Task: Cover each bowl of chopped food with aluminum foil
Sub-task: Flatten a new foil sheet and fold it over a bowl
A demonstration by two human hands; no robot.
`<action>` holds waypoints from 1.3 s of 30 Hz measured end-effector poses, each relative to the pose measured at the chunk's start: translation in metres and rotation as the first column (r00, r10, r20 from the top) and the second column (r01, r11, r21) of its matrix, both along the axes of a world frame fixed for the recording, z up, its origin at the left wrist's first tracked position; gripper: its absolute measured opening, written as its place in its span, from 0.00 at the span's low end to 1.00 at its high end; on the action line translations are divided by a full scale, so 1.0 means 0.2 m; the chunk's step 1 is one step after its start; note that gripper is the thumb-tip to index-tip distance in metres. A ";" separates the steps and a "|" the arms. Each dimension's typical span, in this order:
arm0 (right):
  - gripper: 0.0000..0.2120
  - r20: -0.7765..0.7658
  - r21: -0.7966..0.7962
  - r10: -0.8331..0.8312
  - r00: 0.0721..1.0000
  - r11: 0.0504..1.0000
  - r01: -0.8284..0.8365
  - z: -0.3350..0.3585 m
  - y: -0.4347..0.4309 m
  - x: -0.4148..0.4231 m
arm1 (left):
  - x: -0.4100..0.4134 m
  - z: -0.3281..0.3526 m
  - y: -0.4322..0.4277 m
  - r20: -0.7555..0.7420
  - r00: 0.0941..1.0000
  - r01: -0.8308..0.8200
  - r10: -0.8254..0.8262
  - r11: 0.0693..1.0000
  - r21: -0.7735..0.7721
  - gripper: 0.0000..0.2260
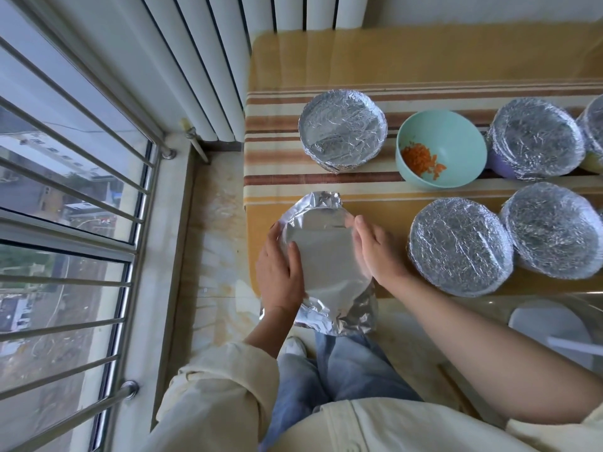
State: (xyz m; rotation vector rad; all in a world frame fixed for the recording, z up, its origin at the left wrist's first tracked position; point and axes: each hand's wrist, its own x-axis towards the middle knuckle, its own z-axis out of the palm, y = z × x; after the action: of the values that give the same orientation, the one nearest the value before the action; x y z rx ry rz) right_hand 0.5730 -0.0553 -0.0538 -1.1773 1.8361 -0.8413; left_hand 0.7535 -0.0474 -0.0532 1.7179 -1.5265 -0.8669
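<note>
A bowl under a smooth foil sheet (329, 256) sits at the table's near left corner, between my two hands. My left hand (277, 275) grips its left rim, thumb on top of the foil. My right hand (378, 252) cups the right rim, fingers curved against the foil. Loose foil crumples at the near and far ends. A teal bowl (456, 138) with chopped carrot (421, 159) stands uncovered behind. Several foil-covered bowls stand around it, such as the far-left covered bowl (342, 128), a near covered bowl (456, 246) and a far-right covered bowl (535, 138).
The yellow table (391, 53) carries a striped cloth (274, 132) under the far bowls. A white radiator (212, 60) stands at the table's left, with a barred window (81, 207) beyond it. A white seat (551, 324) shows at lower right. My knees are below the table edge.
</note>
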 end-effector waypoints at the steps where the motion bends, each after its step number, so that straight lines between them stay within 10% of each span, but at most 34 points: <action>1: 0.15 -0.060 -0.053 0.023 0.998 0.998 -0.026 0.01 -0.01 -0.02 | 0.01 0.01 -0.01 0.052 0.999 -0.007 0.009 1.000 -0.031 0.23; 5: 0.18 -0.411 -0.437 0.182 0.893 0.821 -0.368 0.10 -0.13 -0.05 | 0.02 0.03 -0.11 0.282 0.956 0.151 -0.087 0.965 -0.216 0.18; 10: 0.19 -0.534 -0.329 0.468 0.704 0.652 -0.683 0.01 -0.24 0.03 | -0.01 -0.02 -0.18 0.351 0.903 0.322 -0.246 0.930 -0.176 0.19; 24: 0.16 -0.151 -0.076 0.381 0.912 0.916 -0.395 0.03 -0.25 -0.01 | 0.01 0.02 -0.17 -0.028 0.999 0.046 -0.041 0.974 0.220 0.17; 30: 0.20 -0.289 -0.385 0.164 0.943 0.882 -0.272 0.15 -0.08 -0.02 | 0.05 0.02 -0.10 0.032 0.998 -0.055 0.055 0.999 -0.003 0.21; 39: 0.18 -0.211 -0.196 0.113 0.971 0.968 -0.155 0.00 0.03 0.04 | -0.02 0.02 -0.03 -0.193 0.949 -0.198 0.250 0.946 0.256 0.16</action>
State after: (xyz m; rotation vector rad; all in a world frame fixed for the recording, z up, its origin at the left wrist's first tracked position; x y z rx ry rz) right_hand 0.5808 -0.0492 -0.0534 -1.5513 1.8319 -0.8840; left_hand 0.7493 -0.0541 -0.0497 1.8460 -1.0891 -1.1113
